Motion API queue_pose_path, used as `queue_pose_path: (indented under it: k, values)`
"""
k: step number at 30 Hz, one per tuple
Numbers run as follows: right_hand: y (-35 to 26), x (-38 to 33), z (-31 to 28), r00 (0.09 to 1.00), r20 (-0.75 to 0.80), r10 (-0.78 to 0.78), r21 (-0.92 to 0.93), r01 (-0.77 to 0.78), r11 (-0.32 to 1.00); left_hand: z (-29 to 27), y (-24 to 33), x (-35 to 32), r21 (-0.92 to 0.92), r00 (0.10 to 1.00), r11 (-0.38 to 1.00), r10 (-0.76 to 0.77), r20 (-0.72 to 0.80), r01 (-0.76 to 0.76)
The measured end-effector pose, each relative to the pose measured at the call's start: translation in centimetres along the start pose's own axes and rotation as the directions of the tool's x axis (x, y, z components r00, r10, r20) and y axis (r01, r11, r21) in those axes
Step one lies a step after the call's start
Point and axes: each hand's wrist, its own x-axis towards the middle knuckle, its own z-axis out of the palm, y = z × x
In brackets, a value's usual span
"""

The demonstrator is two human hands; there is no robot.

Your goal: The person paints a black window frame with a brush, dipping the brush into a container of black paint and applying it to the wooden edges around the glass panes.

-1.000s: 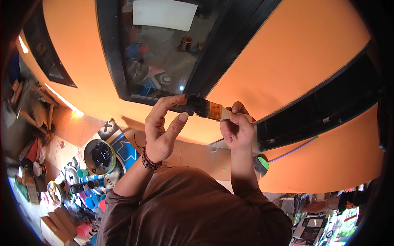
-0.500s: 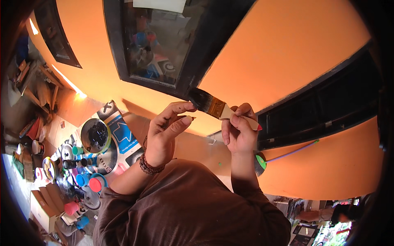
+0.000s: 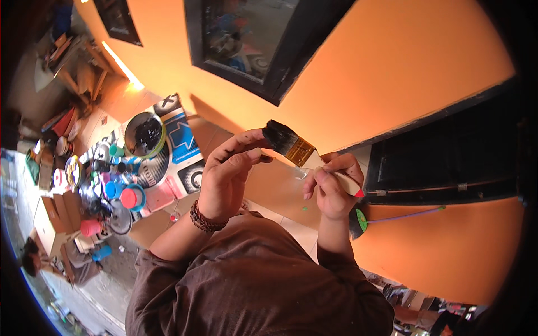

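Right hand (image 3: 332,190) is gripping the paintbrush (image 3: 305,154) handle closed-fisted; left hand (image 3: 230,176), half open, is touching its dark bristles (image 3: 280,137) with fingertips.

The right hand (image 3: 332,187) grips a paintbrush (image 3: 305,155) by its pale handle; the left hand (image 3: 230,173) fingers touch its black bristles.

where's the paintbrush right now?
Head view, centre: the paintbrush is held up in front of the orange wall, handle in the right hand, dark bristles touching the left hand's fingertips, below the black-framed window.
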Motion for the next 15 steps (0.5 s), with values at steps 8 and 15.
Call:
queue_pose_path:
  k: [8,15]
  values:
    - [1.4,-0.9,1.8,0.99,0.14,-0.018,-0.101,0.033,0.994,-1.7,1.2,-2.8,-0.092,0.998,0.995,0.02,-0.056,-0.025]
    - [3.1,0.6,4.0,0.989,0.148,-0.001,-0.097,0.015,0.995,-5.4,3.9,-3.2,-0.087,0.992,0.994,0.061,-0.108,-0.07]
